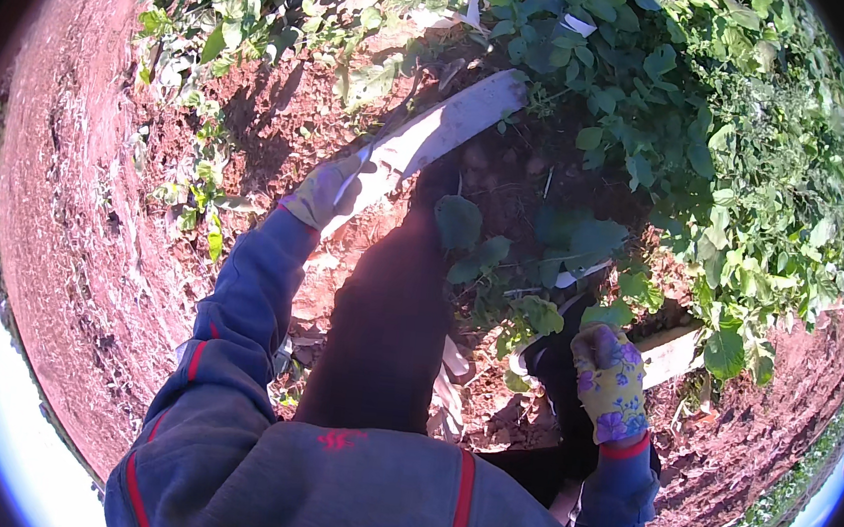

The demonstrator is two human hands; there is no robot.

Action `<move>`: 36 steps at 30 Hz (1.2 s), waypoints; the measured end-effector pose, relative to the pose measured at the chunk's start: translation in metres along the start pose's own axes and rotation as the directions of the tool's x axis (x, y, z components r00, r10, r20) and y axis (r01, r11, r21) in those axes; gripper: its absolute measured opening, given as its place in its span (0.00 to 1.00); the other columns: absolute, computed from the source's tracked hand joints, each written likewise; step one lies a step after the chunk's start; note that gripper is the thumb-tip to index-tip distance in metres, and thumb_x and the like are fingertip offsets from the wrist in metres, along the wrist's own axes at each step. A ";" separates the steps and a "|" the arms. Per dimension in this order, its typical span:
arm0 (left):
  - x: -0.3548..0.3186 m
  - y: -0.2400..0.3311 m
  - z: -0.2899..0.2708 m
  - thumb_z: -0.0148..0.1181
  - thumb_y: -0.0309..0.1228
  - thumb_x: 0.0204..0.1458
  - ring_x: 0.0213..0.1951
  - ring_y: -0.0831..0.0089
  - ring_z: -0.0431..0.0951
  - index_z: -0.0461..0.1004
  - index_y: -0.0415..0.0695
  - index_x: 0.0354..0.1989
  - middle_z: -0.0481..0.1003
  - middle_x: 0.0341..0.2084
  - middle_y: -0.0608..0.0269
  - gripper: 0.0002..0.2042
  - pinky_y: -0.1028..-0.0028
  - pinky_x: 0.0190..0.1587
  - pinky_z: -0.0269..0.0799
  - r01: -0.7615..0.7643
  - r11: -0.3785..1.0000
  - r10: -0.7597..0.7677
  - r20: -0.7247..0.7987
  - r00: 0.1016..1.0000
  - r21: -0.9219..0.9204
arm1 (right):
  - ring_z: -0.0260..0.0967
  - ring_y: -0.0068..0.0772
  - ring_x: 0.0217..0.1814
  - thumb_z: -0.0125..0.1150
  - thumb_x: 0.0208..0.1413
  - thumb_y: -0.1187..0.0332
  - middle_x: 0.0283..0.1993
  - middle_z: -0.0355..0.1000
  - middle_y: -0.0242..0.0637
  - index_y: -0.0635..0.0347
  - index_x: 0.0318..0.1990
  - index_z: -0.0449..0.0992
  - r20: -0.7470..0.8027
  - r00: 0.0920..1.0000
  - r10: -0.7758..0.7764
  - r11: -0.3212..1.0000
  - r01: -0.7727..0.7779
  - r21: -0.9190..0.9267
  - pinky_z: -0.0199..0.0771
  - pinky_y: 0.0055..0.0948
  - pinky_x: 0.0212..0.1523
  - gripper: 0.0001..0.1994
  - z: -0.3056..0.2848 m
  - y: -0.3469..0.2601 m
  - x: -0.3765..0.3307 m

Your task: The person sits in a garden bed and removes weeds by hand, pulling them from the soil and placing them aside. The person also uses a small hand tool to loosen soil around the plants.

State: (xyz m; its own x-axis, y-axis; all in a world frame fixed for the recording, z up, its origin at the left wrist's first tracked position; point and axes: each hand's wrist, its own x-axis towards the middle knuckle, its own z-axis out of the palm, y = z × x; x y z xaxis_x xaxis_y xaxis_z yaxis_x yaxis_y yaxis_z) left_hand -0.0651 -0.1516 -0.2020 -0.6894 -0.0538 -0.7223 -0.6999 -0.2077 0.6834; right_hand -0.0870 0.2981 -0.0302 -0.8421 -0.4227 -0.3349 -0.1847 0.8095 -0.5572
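Note:
My left hand (326,193), in a yellowish patterned glove, grips the near end of a long pale board (465,117). The board slants away to the right, and its far end reaches the leafy plants (649,83). My right hand (612,383), in a yellow glove with purple flowers, is closed beside my right leg. What it holds, if anything, is hidden. Just right of that hand, a second pale board (673,354) lies low against the soil, partly behind leaves. Broad-leaved stems (524,247) stand between my two hands.
My dark-trousered left leg (381,330) reaches forward between my arms. Dense green plants (749,192) fill the right side, with more foliage (254,8) at the far left. Reddish bare soil (78,183) stretches along the left. Pale scraps (451,387) lie near my legs.

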 end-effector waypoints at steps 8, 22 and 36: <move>-0.094 0.084 0.085 0.53 0.28 0.55 0.14 0.85 0.62 0.71 0.38 0.42 0.68 0.19 0.69 0.09 0.83 0.17 0.55 -0.073 0.985 0.103 -0.187 0.977 0.159 | 0.72 0.51 0.34 0.61 0.54 0.65 0.29 0.73 0.47 0.65 0.29 0.76 -0.134 0.989 0.061 0.984 -0.037 0.177 0.69 0.43 0.35 0.11 -0.015 -0.005 -0.007; -0.225 0.066 0.276 0.51 0.19 0.56 0.26 0.81 0.70 0.53 0.43 0.67 0.73 0.36 0.61 0.29 0.80 0.24 0.65 -0.569 0.820 0.570 0.012 0.822 0.062 | 0.74 0.25 0.36 0.59 0.59 0.50 0.39 0.76 0.37 0.63 0.52 0.72 0.141 0.990 -0.005 0.269 -0.135 0.954 0.75 0.27 0.36 0.25 -0.018 -0.059 -0.037; -0.282 0.067 0.215 0.50 0.33 0.55 0.38 0.61 0.75 0.60 0.47 0.65 0.73 0.37 0.59 0.27 0.65 0.37 0.72 -0.864 -0.034 0.320 0.824 0.467 0.503 | 0.65 0.19 0.26 0.53 0.61 0.66 0.29 0.68 0.33 0.63 0.43 0.67 0.239 0.930 0.281 0.512 -0.355 0.782 0.67 0.22 0.25 0.10 0.079 0.036 -0.061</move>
State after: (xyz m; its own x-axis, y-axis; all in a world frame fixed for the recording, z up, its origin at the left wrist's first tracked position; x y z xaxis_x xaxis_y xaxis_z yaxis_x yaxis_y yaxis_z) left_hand 0.0420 0.0592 0.0701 -0.6999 0.7135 -0.0320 0.5252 0.5445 0.6540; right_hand -0.0024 0.3211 -0.0897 -0.7137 -0.2628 -0.6492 0.6011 0.2460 -0.7604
